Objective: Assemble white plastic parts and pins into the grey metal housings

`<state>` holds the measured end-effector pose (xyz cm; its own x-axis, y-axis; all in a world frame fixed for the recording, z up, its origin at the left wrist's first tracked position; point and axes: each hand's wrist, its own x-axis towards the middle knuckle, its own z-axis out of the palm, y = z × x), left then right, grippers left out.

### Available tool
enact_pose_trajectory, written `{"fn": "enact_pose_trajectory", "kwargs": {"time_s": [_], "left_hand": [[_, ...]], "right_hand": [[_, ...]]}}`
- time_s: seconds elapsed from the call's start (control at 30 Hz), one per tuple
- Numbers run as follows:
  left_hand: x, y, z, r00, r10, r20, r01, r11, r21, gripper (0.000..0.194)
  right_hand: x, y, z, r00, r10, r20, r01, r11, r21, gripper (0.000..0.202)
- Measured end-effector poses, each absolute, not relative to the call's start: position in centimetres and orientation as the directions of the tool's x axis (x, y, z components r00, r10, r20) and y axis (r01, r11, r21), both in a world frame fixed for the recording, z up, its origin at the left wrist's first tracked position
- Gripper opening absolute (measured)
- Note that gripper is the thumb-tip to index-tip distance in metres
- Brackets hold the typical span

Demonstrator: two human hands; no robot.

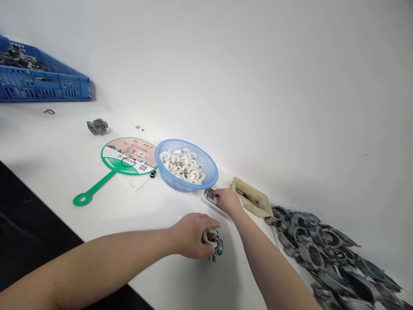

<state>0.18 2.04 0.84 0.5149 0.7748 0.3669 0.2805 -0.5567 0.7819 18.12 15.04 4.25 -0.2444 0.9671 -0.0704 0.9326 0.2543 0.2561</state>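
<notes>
My left hand (195, 236) is wrapped round a grey metal part (220, 247) with a white ring-shaped piece (211, 237) at its top, near the table's front edge. Brass-coloured bits show inside the white piece. Farther back, my right hand (228, 201) reaches into a small white tray (222, 211) of dark small items; its fingertips are closed together, and what they pinch is too small to name. Behind that tray is a blue basket (180, 185) of white ring-shaped pieces. A cream bin (266, 206) with thin metal items lies just right of my right hand.
Many grey metal castings (309, 254) are heaped at the right. A green-handled fan (129, 150) lies left of the basket, beside a small black ring (152, 174). Farther left are one grey casting (97, 126) and a blue crate (48, 86). A wall rises behind.
</notes>
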Motion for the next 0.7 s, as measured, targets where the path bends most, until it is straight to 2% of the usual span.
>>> {"fn": "enact_pose_trajectory", "kwargs": {"time_s": [0.17, 0.3, 0.5, 0.7], "left_hand": [[0.0, 2.2, 1.1, 0.522, 0.769, 0.369, 0.279, -0.563, 0.778, 0.058], [0.1, 2.3, 1.1, 0.507, 0.771, 0.386, 0.267, -0.566, 0.78, 0.059], [0.1, 2.4, 0.9, 0.495, 0.768, 0.406, 0.262, -0.578, 0.773, 0.058], [-0.3, 2.0, 0.7, 0.478, 0.764, 0.432, 0.26, -0.593, 0.762, 0.055]], "right_hand": [[17.7, 15.0, 4.3, -0.293, 0.953, -0.073, 0.895, 0.3, 0.329, 0.028], [17.6, 15.0, 4.6, -0.295, 0.955, -0.021, 0.899, 0.285, 0.332, 0.032], [18.4, 14.5, 4.8, -0.215, 0.97, 0.114, 0.952, 0.182, 0.245, 0.031], [19.2, 13.6, 5.0, -0.138, 0.956, 0.261, 0.989, 0.116, 0.096, 0.025]]}}
